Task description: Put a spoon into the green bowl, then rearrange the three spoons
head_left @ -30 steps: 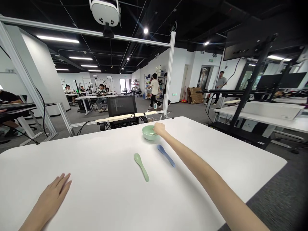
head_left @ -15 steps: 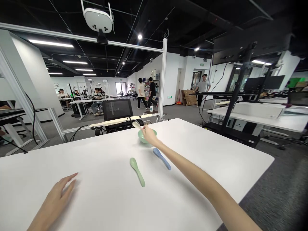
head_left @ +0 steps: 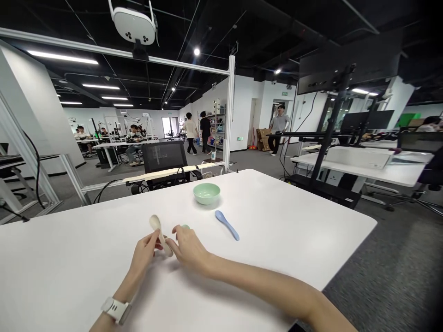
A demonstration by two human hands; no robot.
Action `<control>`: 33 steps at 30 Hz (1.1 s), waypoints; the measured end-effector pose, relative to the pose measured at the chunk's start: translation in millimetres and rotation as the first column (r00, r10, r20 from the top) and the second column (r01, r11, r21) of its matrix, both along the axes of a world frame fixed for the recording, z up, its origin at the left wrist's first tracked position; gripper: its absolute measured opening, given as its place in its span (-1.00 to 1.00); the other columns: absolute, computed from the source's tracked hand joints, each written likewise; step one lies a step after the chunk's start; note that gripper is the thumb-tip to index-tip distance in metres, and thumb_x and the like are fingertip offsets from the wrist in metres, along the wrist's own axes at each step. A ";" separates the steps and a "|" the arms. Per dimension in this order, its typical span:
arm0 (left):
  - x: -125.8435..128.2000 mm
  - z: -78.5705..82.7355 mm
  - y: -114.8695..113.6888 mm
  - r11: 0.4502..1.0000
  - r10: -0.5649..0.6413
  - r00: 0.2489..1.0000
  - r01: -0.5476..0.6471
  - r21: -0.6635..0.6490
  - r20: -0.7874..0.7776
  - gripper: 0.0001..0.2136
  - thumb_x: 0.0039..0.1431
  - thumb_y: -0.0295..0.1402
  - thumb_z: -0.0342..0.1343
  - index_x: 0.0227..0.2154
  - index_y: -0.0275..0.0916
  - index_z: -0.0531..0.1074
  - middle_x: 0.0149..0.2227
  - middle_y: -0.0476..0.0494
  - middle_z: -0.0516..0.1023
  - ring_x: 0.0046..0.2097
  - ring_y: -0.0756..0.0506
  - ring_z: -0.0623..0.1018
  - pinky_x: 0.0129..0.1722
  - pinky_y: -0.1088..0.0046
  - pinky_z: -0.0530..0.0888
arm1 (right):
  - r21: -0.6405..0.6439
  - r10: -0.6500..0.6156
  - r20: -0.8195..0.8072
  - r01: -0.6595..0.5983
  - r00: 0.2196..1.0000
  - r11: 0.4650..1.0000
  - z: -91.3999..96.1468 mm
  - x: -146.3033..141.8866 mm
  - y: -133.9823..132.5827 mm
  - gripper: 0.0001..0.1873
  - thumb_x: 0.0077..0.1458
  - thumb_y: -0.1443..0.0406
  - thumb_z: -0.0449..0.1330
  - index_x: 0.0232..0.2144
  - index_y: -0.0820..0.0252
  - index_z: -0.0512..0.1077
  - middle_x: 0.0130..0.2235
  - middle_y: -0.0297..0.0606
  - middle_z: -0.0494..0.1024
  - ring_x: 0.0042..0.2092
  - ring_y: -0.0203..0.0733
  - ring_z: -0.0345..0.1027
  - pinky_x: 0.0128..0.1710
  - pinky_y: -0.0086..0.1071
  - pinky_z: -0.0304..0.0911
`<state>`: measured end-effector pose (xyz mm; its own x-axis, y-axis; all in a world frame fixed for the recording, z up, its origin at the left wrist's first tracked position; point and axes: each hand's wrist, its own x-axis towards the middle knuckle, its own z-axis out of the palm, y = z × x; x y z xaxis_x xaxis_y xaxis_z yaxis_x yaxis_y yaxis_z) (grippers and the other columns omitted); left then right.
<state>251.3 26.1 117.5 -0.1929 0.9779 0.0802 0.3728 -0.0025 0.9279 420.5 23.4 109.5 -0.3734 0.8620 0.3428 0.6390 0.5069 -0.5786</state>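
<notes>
A cream spoon [head_left: 155, 223] is pinched by its handle in the fingers of my left hand [head_left: 143, 253], its bowl end pointing away from me above the table. My right hand [head_left: 190, 251] is right beside the handle, thumb near or touching it, with a gap between thumb and forefinger. Behind the right hand, only the tip of a green spoon [head_left: 186, 226] shows. Farther right, a blue spoon [head_left: 226, 225] lies on the white table [head_left: 277, 221]. Beyond it stands a light green bowl [head_left: 206, 193].
A metal frame [head_left: 228, 115] rises past the table's far edge, with a black mesh chair [head_left: 164, 159] behind it. Several people are in the room beyond. On the right is another white table [head_left: 391, 173] with a black stand in front.
My right hand has come back from the bowl with the cream spoon. The left hand has moved right and taken hold of it. The right hand now covers most of the green spoon.
</notes>
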 end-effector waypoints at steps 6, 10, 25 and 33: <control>1.1 -7.5 2.6 0.995 -0.075 0.899 0.036 -0.098 -0.431 -0.38 0.17 0.32 -0.26 -0.65 -0.08 0.31 -0.48 -0.19 0.61 -0.37 -0.20 0.57 -0.26 0.23 0.42 | 0.195 -0.225 0.395 0.158 0.891 0.968 -22.3 7.0 6.3 -0.69 0.33 0.35 0.23 0.10 0.20 0.42 0.00 0.01 0.60 0.02 0.13 0.49 0.03 -0.07 0.43; 19.4 -9.9 1.7 0.986 -0.111 0.862 0.035 -0.161 -0.495 -0.50 0.30 0.09 -0.24 -0.60 -0.09 0.30 -0.46 -0.16 0.62 -0.37 -0.18 0.58 -0.31 0.28 0.36 | 0.228 -0.280 0.442 0.195 0.852 0.954 -28.0 8.3 9.3 -0.53 0.30 0.53 0.08 0.21 0.22 0.37 0.04 0.04 0.59 0.00 0.07 0.52 -0.02 -0.13 0.45; 75.9 -11.4 5.2 0.981 -0.142 0.675 -0.002 -0.194 -0.724 -0.46 0.41 -0.21 -0.32 -0.31 -0.26 0.61 -0.21 -0.38 0.75 -0.14 -0.26 0.70 -0.18 0.24 0.39 | 0.007 -0.501 0.244 0.515 0.831 0.857 17.4 173.4 65.5 -0.54 0.41 0.42 0.05 0.30 0.38 0.26 0.10 0.11 0.63 0.09 -0.03 0.57 0.05 -0.34 0.31; 86.8 -17.0 7.1 0.986 -0.135 0.620 0.004 -0.169 -0.773 -0.47 0.45 -0.24 -0.33 -0.35 -0.22 0.57 -0.22 -0.36 0.77 -0.17 -0.21 0.69 -0.20 0.26 0.37 | -0.021 -0.678 0.280 0.710 0.680 0.704 -13.8 275.1 100.0 -0.64 0.30 0.40 0.21 0.11 0.37 0.56 0.05 0.15 0.67 0.04 0.03 0.59 0.03 -0.34 0.32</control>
<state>338.1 33.3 100.5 -0.0531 0.9980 0.0331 0.9592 0.0418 0.2796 695.6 123.4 95.6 0.2955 0.9328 0.2062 0.9001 -0.1995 -0.3874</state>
